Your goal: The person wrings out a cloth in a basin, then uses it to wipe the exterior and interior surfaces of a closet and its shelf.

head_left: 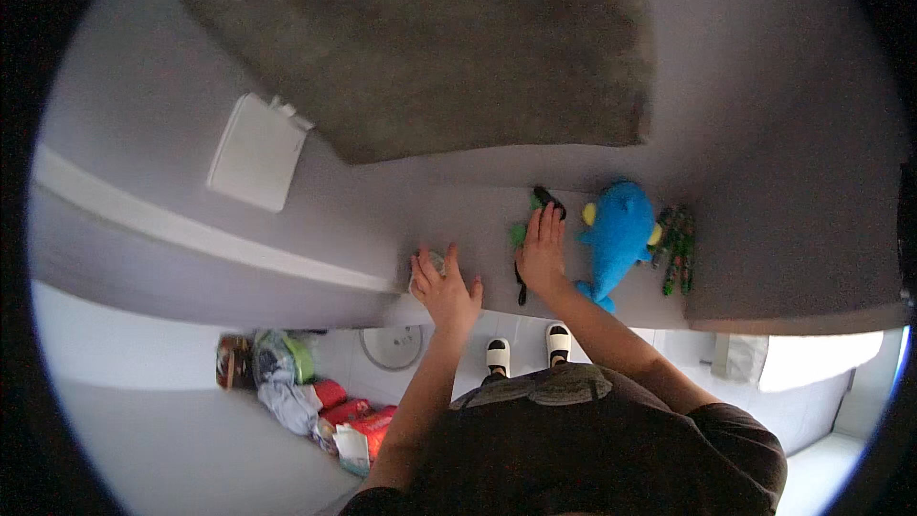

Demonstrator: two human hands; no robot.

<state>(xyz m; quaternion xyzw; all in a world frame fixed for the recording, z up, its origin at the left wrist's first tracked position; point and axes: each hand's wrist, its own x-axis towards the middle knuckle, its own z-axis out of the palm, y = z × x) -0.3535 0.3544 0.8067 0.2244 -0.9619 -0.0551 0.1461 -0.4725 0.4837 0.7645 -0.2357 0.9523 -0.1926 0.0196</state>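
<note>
My left hand (449, 298) is over the grey ledge (482, 229) with its fingers spread. Partly under those fingers is a small, clear, roundish thing (435, 263); its kind is hard to make out. To the right, my right hand (543, 250) lies flat, fingers stretched, against a black and green thing (545, 197) that it mostly covers. A black strap-like end (522, 289) shows below that hand. Beside it on the ledge lies a blue plush toy (623, 225) with yellow parts, touched by neither hand.
Right of the toy is a dark green and red patterned bundle (677, 250), near the side wall (802, 229). A grey-brown cloth (478, 48) hangs above. A white wall box (256, 153) is at left. Bags and red packages (358, 420) sit low left, by a round white lid (391, 346).
</note>
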